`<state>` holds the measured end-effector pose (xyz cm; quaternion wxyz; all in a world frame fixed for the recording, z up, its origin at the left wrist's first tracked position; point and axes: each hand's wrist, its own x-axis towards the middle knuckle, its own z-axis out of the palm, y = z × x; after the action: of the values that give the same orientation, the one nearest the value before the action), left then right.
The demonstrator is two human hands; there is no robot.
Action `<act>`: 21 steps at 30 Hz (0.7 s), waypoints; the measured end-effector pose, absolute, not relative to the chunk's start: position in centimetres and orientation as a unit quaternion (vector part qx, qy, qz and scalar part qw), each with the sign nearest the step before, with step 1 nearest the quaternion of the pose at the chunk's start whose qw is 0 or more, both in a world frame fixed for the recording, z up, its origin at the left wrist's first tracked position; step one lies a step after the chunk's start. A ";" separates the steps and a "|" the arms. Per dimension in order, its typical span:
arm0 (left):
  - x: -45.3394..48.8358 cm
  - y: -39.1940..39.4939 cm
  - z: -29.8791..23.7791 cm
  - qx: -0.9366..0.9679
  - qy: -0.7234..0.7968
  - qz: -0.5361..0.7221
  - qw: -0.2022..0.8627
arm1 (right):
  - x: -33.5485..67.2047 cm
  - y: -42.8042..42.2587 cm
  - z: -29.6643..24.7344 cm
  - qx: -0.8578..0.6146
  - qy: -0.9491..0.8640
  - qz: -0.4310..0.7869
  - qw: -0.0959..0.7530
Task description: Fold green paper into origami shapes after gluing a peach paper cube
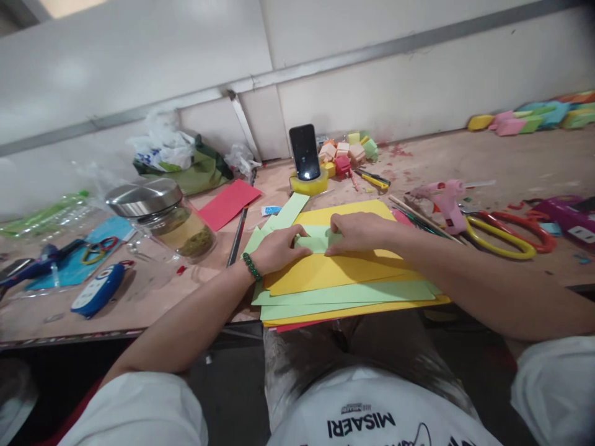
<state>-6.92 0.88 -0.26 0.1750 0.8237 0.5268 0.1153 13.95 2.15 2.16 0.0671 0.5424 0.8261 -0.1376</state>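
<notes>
A small strip of light green paper [318,241] lies between my two hands, over a yellow sheet [297,275]. My left hand [281,249], with a green bead bracelet at the wrist, pinches the strip's left end between thumb and fingers. At the strip's right end, my right hand [356,233] grips it with curled fingers. Beneath the yellow sheet is a stack of light green sheets [344,300], with more yellow and red paper edges at the bottom. Another green strip [290,212] sticks out past the stack behind my left hand.
A phone [304,152] leans upright on a tape roll [309,184]. Folded paper pieces [344,155] and a yellow cutter [374,179] lie behind. To the right are a pink glue gun [446,201] and scissors [502,238]; to the left, a glass jar [179,232] and red paper [230,203].
</notes>
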 end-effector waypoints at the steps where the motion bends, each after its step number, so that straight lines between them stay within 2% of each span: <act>1: -7.1 0.9 -0.2 0.823 0.524 0.115 0.187 | 14.1 2.3 2.2 0.543 0.825 -0.138 0.073; 11: -8.2 1.4 0.2 0.839 0.473 0.137 0.231 | 16.8 3.9 2.3 0.491 0.857 -0.136 0.073; 16: -7.2 -0.1 0.9 0.851 0.456 0.169 0.196 | 16.0 3.6 1.9 0.346 0.930 -0.092 -0.085; 21: -6.7 -1.0 1.6 0.916 0.378 0.134 0.026 | 15.4 3.6 0.9 0.230 0.953 -0.048 -0.192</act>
<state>-6.75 -0.96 1.56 0.0259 0.9157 0.3778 0.1345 15.43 3.59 0.87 -0.1922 0.2303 0.9528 -0.0477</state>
